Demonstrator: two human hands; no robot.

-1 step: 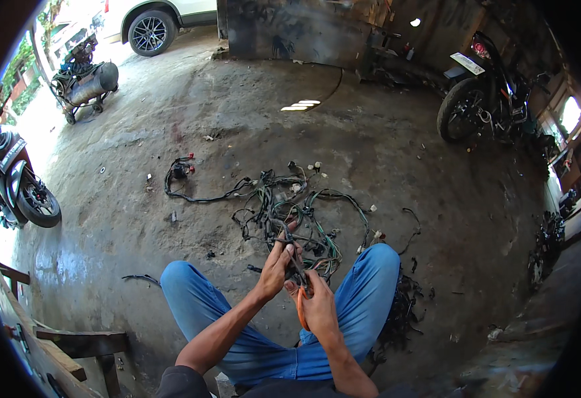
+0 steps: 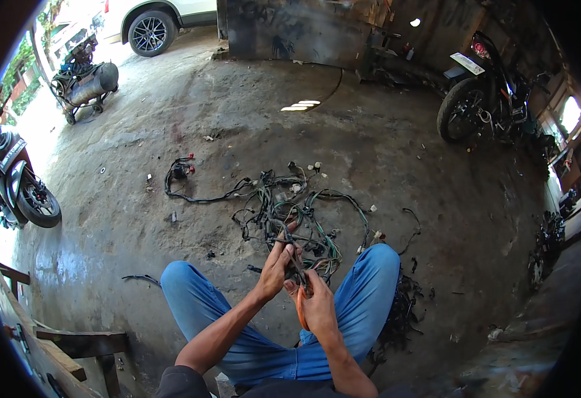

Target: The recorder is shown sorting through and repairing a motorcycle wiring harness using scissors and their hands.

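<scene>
wiring harness point(image 2: 264, 211), dark, tangled: on the concrete floor point(image 2: 396, 159), just beyond the fingers of our left hand point(image 2: 276, 270), one dark length running back between both hands. left fingers: narrow, pinching that length. right hand point(image 2: 318, 306): fingers wrapped around an orange-handled tool point(image 2: 301, 310); tool tip hidden, contact unclear. change: we see none from the preceding frame; same hold, so we judge the handling no further along. containers: compressor tank point(image 2: 93, 85), well beyond our left fingers; its contents we cannot see.
</scene>
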